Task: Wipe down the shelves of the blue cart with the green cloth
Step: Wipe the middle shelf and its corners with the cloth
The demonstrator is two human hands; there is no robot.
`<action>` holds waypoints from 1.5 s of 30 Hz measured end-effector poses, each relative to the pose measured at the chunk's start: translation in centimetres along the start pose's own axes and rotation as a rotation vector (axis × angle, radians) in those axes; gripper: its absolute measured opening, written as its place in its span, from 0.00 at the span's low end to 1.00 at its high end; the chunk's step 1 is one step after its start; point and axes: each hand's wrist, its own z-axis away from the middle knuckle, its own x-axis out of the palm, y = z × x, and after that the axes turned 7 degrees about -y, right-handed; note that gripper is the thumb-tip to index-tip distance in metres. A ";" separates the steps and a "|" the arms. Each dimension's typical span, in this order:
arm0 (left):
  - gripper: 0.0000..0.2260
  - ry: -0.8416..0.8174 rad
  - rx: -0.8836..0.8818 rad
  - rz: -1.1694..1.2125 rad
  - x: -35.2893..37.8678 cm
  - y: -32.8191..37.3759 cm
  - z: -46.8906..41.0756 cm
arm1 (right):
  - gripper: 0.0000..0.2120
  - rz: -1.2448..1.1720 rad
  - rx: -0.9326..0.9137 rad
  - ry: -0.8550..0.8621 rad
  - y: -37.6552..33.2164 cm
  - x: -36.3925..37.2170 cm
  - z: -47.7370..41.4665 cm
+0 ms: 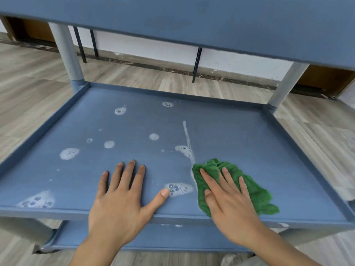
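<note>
On my left, foam patches (69, 153) dot the blue cart's middle shelf (221, 127). My left hand (123, 196) lies flat and splayed, holding nothing. Just right of its thumb sits more foam, then a foam streak (187, 139) running away from me. My right hand (228, 196) presses spread fingers onto the green cloth (255, 191), nearest that suds, so I judge the wipe goes leftward.

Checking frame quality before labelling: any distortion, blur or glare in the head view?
Head view: wide-angle bowing curves the cart's upper shelf and the middle shelf rim; light is soft and even, with no harsh glare; foam patches, green cloth and both hands look slightly soft; floor edges smear.
</note>
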 end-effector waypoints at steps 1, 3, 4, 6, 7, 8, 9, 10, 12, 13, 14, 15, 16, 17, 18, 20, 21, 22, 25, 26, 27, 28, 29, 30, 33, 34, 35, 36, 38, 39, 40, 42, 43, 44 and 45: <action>0.45 -0.005 0.005 -0.005 -0.1 -0.2 0.2 | 0.27 0.015 0.003 0.003 -0.2 0.1 0.0; 0.43 -0.015 0.018 -0.019 -0.1 -0.4 0.4 | 0.27 0.027 0.006 0.003 -0.4 0.2 -0.4; 0.43 -0.020 0.021 -0.030 -0.1 -0.3 0.5 | 0.27 0.020 0.012 0.005 -0.5 0.2 -0.7; 0.43 -0.019 0.018 -0.037 0.0 -0.2 0.5 | 0.28 0.013 0.022 0.008 -0.6 0.0 -1.9; 0.43 -0.013 0.019 -0.037 0.0 -0.1 0.5 | 0.28 0.016 0.025 0.006 -0.6 -0.1 -2.5; 0.43 -0.006 0.021 -0.037 0.0 -0.1 0.4 | 0.28 0.013 0.024 0.006 -0.6 -0.3 -3.5; 0.42 -0.003 0.023 -0.034 -0.1 -0.1 0.4 | 0.28 0.004 0.024 0.004 -0.7 -0.5 -4.5; 0.42 0.002 0.022 -0.027 -0.1 -0.1 0.5 | 0.27 -0.007 0.028 0.003 -0.8 -0.7 -5.6; 0.42 0.024 0.026 -0.009 -0.1 -0.2 0.5 | 0.27 -0.021 0.030 0.012 -0.9 -1.3 -8.4; 0.41 0.037 0.032 -0.007 0.0 -0.2 0.5 | 0.27 -0.025 0.033 0.014 -1.0 -1.7 -9.8; 0.41 0.055 0.033 -0.006 0.0 -0.1 0.4 | 0.27 -0.029 0.033 0.018 -0.9 -2.0 -11.3; 0.41 0.075 0.029 -0.003 0.1 -0.1 0.5 | 0.27 -0.031 0.032 0.024 -1.0 -2.3 -12.8; 0.41 0.093 0.023 -0.003 0.3 -0.2 0.4 | 0.27 -0.030 0.027 0.030 -1.1 -2.5 -14.2; 0.41 0.109 0.022 -0.002 0.4 -0.2 0.4 | 0.27 -0.027 0.024 0.035 -1.2 -2.7 -15.6; 0.41 0.126 0.021 -0.002 0.4 -0.2 0.3 | 0.27 -0.026 0.018 0.044 -1.3 -2.9 -17.0; 0.41 0.181 0.026 -0.008 0.5 -0.3 0.2 | 0.27 -0.032 0.008 0.056 -1.3 -3.4 -19.5; 0.41 0.216 0.026 -0.015 0.7 -0.4 0.1 | 0.28 -0.036 0.001 0.060 -1.5 -3.8 -21.0; 0.41 0.244 0.025 -0.025 0.7 -0.4 0.1 | 0.28 -0.038 -0.005 0.061 -1.6 -4.1 -22.2; 0.40 0.318 0.018 -0.053 1.1 -0.4 -0.3 | 0.28 -0.042 -0.028 0.057 -2.0 -5.3 -26.0; 0.40 0.327 0.016 -0.055 1.1 -0.4 -0.4 | 0.28 -0.044 -0.031 0.057 -2.2 -5.7 -27.3; 0.40 0.331 0.014 -0.054 1.1 -0.3 -0.4 | 0.28 -0.045 -0.029 0.054 -2.3 -5.9 -28.4; 0.40 0.339 0.013 -0.058 1.2 -0.3 -0.5 | 0.28 -0.046 -0.029 0.053 -2.5 -6.3 -29.5; 0.40 0.354 0.011 -0.071 1.3 -0.3 -0.6 | 0.28 -0.046 -0.028 0.051 -2.8 -6.6 -30.5; 0.40 0.379 0.011 -0.092 1.4 -0.3 -0.8 | 0.28 -0.048 -0.025 0.048 -3.0 -6.9 -31.4; 0.35 0.400 0.033 -0.150 1.8 -0.6 -1.5 | 0.29 -0.063 -0.005 0.039 -3.8 -7.6 -34.1; 0.33 0.397 0.044 -0.156 1.9 -0.8 -1.9 | 0.29 -0.066 0.002 0.038 -4.1 -7.7 -34.8; 0.30 0.398 0.052 -0.160 2.0 -1.0 -2.1 | 0.29 -0.070 0.010 0.044 -4.4 -7.8 -35.4; 0.29 0.399 0.055 -0.161 2.0 -1.2 -2.3 | 0.29 -0.072 0.014 0.058 -4.8 -7.8 -35.9; 0.30 0.412 0.053 -0.149 2.1 -1.3 -2.5 | 0.28 -0.067 0.014 0.076 -5.0 -7.7 -36.3; 0.32 0.422 0.047 -0.141 2.1 -1.1 -2.5 | 0.28 -0.063 0.005 0.071 -5.0 -7.7 -36.3; 0.33 0.431 0.047 -0.128 2.1 -0.9 -2.5 | 0.28 -0.056 -0.010 0.063 -4.8 -7.7 -36.3; 0.35 0.445 0.043 -0.095 1.9 -0.7 -2.5 | 0.27 -0.024 -0.057 0.055 -4.3 -7.6 -35.7; 0.36 0.440 0.033 -0.072 1.8 -0.6 -2.4 | 0.27 -0.002 -0.091 0.053 -4.1 -7.5 -35.1; 0.37 0.427 0.023 -0.048 1.8 -0.5 -2.3 | 0.27 0.016 -0.124 0.051 -4.0 -7.4 -34.4; 0.38 0.414 0.014 -0.028 1.7 -0.3 -2.3 | 0.27 0.027 -0.146 0.045 -3.9 -7.3 -33.6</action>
